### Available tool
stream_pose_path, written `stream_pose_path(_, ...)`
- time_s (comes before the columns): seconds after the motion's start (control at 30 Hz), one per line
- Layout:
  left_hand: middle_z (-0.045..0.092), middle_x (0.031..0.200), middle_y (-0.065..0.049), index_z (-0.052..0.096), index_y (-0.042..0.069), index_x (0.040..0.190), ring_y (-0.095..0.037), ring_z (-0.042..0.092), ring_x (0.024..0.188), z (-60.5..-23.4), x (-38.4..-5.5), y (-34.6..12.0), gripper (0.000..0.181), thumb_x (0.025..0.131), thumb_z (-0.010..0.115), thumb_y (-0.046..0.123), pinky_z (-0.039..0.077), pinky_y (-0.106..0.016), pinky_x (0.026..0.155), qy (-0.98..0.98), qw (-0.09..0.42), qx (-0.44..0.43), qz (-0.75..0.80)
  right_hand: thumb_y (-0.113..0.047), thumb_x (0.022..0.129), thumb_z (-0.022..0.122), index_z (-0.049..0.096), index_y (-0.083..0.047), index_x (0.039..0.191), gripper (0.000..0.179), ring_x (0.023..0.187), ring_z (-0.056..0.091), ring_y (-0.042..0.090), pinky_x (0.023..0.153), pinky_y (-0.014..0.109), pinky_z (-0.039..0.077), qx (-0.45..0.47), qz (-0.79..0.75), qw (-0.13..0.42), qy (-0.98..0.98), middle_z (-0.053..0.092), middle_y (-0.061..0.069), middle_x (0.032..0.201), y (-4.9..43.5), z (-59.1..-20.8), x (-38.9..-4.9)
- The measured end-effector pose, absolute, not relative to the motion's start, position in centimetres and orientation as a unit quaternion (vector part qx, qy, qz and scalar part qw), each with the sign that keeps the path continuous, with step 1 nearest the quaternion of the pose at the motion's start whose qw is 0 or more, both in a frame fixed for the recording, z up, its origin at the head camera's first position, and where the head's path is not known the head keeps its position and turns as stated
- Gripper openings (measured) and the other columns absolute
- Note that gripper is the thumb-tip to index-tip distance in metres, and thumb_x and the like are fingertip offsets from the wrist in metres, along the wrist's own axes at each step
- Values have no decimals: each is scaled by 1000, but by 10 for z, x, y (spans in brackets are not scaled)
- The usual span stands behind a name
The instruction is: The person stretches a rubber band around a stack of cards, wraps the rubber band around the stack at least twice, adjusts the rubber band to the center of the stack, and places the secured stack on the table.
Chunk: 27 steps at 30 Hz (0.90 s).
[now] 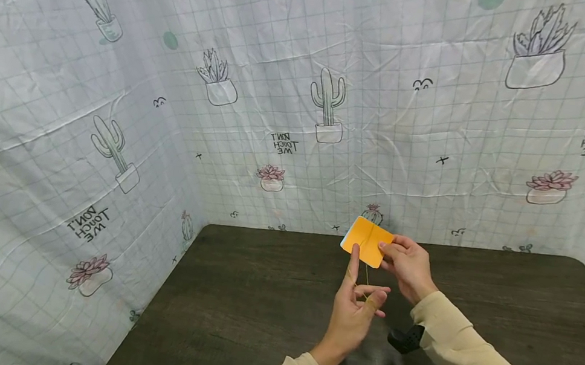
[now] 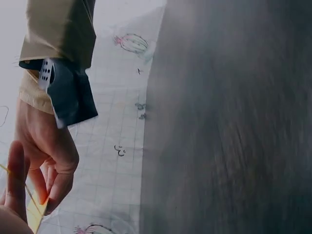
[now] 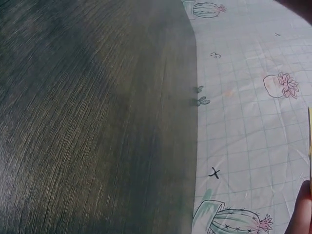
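Observation:
In the head view, an orange square card stack (image 1: 366, 238) with rounded corners and a pale blue left edge is held up over the table's far edge. My right hand (image 1: 410, 269) pinches its right side between thumb and fingers. A thin yellow rubber band (image 1: 367, 275) crosses the orange face and stretches down to my left hand (image 1: 349, 318). There the band runs around the fingers; the index finger points up against the card's lower edge, while thumb and middle finger bend to the right. Only a sliver of the card (image 3: 310, 129) shows in the right wrist view.
The dark wooden table (image 1: 245, 298) reaches back to a white cloth (image 1: 261, 81) printed with cacti and grid lines, which hangs behind and on both sides. Black straps with devices (image 1: 406, 339) sit at both wrists.

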<state>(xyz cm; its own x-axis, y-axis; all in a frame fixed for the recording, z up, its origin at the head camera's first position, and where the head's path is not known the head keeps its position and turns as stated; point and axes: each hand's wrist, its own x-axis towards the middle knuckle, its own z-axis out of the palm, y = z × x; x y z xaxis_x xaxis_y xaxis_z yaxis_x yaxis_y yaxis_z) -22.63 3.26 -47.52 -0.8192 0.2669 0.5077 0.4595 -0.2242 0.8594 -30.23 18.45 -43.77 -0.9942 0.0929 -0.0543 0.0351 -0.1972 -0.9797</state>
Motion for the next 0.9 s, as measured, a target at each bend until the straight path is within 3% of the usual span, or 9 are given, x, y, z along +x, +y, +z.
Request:
stream_pose_path(0.07, 55, 144, -8, 4, 25, 163, -20, 70, 103, -477, -227, 34, 81, 103, 58, 33, 62, -36, 67, -609, 76, -286, -736, -8, 100, 63, 49, 4, 127, 33, 84, 69, 6, 77, 25, 59, -56, 779, 26, -624, 71, -9, 91, 184, -438, -302)
stream_pose_path(0.13, 34, 160, -6, 5, 21, 163, -24, 71, 102, -478, -227, 35, 80, 104, 57, 31, 62, -37, 65, -600, 89, -287, -742, -7, 99, 63, 50, 2, 123, 29, 84, 68, 6, 76, 25, 59, -60, 785, 32, -616, 71, -10, 91, 184, -438, -302)
stream_pose_path(0.23, 4, 169, -3, 3, 18, 163, -30, 69, 106, -479, -229, 36, 78, 105, 54, 31, 62, -38, 64, -585, 93, -289, -752, -7, 99, 64, 51, -1, 121, 26, 85, 68, 6, 76, 24, 59, -65, 790, 35, -609, 70, -11, 91, 184, -439, -300)
stream_pose_path(0.27, 2, 169, -3, 3, 17, 163, -32, 68, 107, -480, -229, 37, 78, 105, 53, 31, 62, -37, 64, -578, 91, -286, -759, -7, 99, 64, 51, -1, 121, 26, 85, 68, 6, 76, 24, 59, -65, 792, 35, -606, 70, -10, 92, 185, -439, -300)
stream_pose_path(0.43, -1, 169, -7, 2, 16, 163, -38, 65, 113, -480, -231, 39, 76, 106, 50, 31, 61, -30, 64, -536, 75, -254, -801, -7, 99, 64, 50, -1, 124, 29, 87, 69, 6, 79, 25, 58, -69, 801, 36, -594, 69, -8, 95, 185, -439, -298)
stream_pose_path(0.63, 5, 169, -4, 5, 14, 163, -42, 62, 116, -476, -231, 41, 73, 107, 47, 36, 59, -25, 63, -493, 35, -199, -846, -8, 99, 64, 51, 0, 125, 30, 89, 69, 6, 80, 26, 58, -78, 810, 47, -580, 68, -5, 99, 183, -435, -295)
stream_pose_path(0.9, 13, 168, -8, 5, 7, 162, -33, 68, 109, -471, -230, 41, 74, 108, 40, 43, 59, -25, 62, -459, -18, -144, -877, -7, 99, 64, 54, -3, 120, 24, 88, 69, 6, 78, 25, 59, -87, 819, 65, -563, 69, -7, 96, 180, -432, -293)
